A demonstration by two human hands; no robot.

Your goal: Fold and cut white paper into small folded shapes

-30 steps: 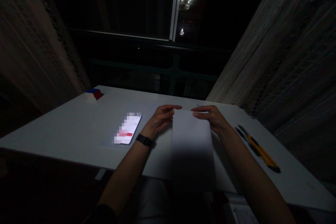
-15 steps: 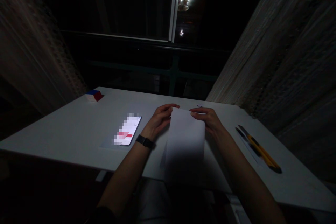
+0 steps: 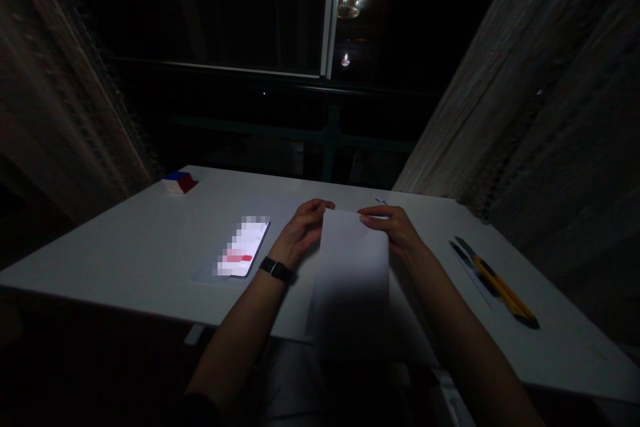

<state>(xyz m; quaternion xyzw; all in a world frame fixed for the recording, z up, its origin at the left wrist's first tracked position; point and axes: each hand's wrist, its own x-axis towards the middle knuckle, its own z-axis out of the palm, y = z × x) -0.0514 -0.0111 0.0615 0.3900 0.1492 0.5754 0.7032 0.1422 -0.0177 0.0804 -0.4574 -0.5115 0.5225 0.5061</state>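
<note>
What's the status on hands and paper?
Left hand, right hand pinch white paper at its far corners. Paper hangs past table edge. Lit phone left, yellow cutter right, both clear.

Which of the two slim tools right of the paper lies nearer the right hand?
The dark tool, alongside the yellow cutter on the side facing the right hand holding the paper.

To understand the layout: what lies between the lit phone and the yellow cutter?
In the head view, the left hand and right hand, both holding a white paper by its top edge.
</note>
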